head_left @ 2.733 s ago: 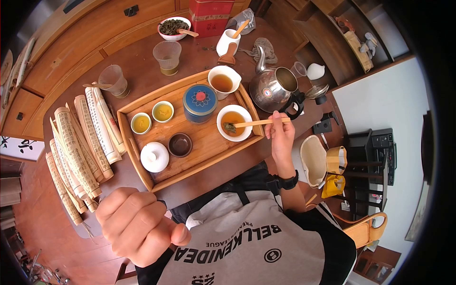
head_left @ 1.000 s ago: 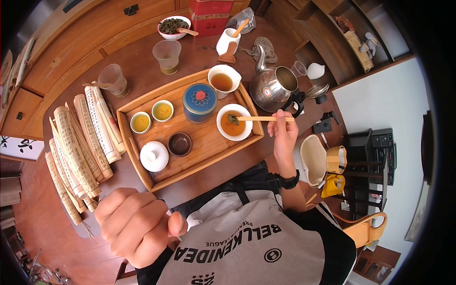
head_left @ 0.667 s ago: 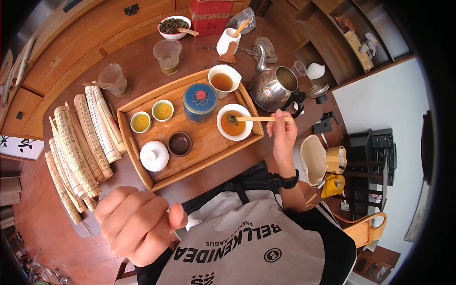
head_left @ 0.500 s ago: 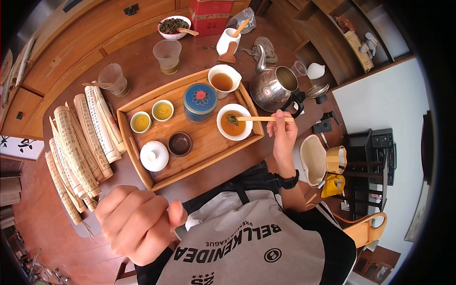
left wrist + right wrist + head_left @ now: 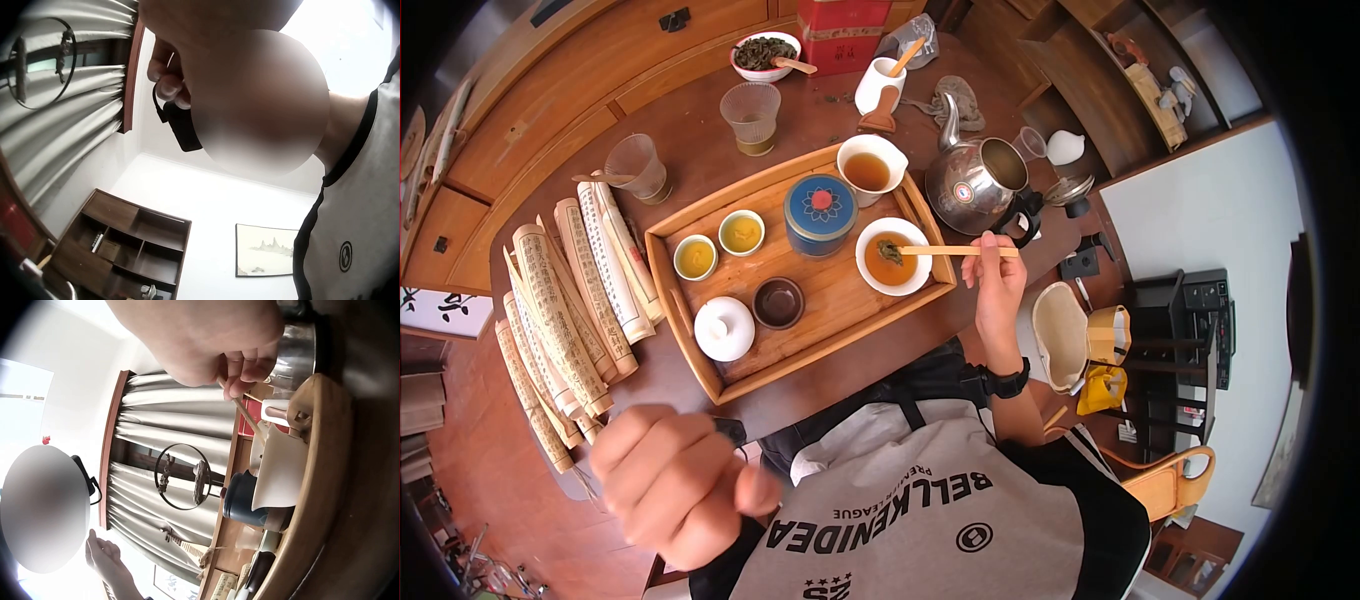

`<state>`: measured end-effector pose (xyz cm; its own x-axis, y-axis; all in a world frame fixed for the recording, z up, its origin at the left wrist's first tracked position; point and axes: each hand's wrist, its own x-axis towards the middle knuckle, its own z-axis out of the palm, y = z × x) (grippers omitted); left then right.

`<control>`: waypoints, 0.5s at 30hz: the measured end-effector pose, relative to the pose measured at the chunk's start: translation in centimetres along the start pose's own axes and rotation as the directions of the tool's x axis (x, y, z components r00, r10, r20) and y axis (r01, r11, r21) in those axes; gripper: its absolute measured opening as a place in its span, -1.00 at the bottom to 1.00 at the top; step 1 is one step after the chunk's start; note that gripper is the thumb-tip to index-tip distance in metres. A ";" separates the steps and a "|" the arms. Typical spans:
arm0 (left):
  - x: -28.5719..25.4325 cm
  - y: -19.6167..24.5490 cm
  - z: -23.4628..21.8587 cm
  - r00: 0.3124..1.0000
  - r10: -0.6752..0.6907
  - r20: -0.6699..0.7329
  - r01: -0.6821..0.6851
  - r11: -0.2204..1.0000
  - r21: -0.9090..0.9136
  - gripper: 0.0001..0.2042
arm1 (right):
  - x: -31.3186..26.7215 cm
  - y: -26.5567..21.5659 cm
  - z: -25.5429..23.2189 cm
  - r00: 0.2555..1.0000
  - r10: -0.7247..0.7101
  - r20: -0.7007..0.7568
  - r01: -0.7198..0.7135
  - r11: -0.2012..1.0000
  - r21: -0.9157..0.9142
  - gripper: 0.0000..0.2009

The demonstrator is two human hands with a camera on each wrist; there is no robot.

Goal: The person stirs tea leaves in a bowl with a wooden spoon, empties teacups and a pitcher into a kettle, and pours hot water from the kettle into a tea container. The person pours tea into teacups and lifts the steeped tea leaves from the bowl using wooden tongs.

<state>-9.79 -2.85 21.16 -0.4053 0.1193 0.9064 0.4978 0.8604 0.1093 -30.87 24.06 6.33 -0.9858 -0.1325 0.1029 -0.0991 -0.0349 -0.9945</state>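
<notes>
In the head view my right hand (image 5: 996,285) pinches a slim wooden tea stick (image 5: 960,251) between thumb and fingers. The stick's far end crosses the rim of a white bowl (image 5: 871,283) of amber tea, and a clump of wet tea leaves (image 5: 889,252) lies at its tip. In the right wrist view the same stick (image 5: 251,422) slants down from the fingertips into the bowl (image 5: 281,472). My left hand (image 5: 675,485) is raised close to the head camera, fingers curled, slightly blurred, with nothing visible in its grip. Both hands are well apart.
The wooden tray (image 5: 820,372) also bears a white pitcher (image 5: 890,160), a blue tin (image 5: 820,230), two small tea cups, a white lid (image 5: 725,330) and a dark cup (image 5: 779,303). A steel kettle (image 5: 960,195) stands right. Bamboo scrolls (image 5: 565,300) lie left.
The stick's tip with the leaves has shifted up and slightly right within the bowl, the right hand drawing slightly right. Lately it stays still, while the left hand has dropped a little down and left.
</notes>
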 end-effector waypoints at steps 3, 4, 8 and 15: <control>-0.3 0.3 0.3 0.981 -0.004 -0.195 0.015 0.998 0.056 -0.61 | 0.0 -0.1 0.0 1.000 -0.002 -0.003 0.002 1.000 0.002 -0.73; -0.1 0.1 1.0 0.884 0.060 -0.463 -0.091 0.995 -0.045 -0.57 | 0.0 -0.1 0.0 1.000 -0.003 -0.002 0.003 1.000 0.004 -0.73; -0.5 0.4 1.1 0.642 0.117 -0.757 -0.293 0.951 -0.102 -0.51 | 0.0 -0.2 -0.1 1.000 -0.003 -0.004 0.003 1.000 0.000 -0.73; -0.3 2.0 0.4 0.735 0.166 -0.657 -0.263 0.963 -0.051 -0.33 | -0.1 -0.3 0.0 1.000 0.018 -0.005 -0.018 0.999 0.030 -0.76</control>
<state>-8.92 -0.96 20.94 0.2886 -0.0949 0.9527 0.6253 0.7722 -0.1125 -30.76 24.08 6.58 -0.9882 -0.1280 0.0846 -0.0771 -0.0620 -0.9951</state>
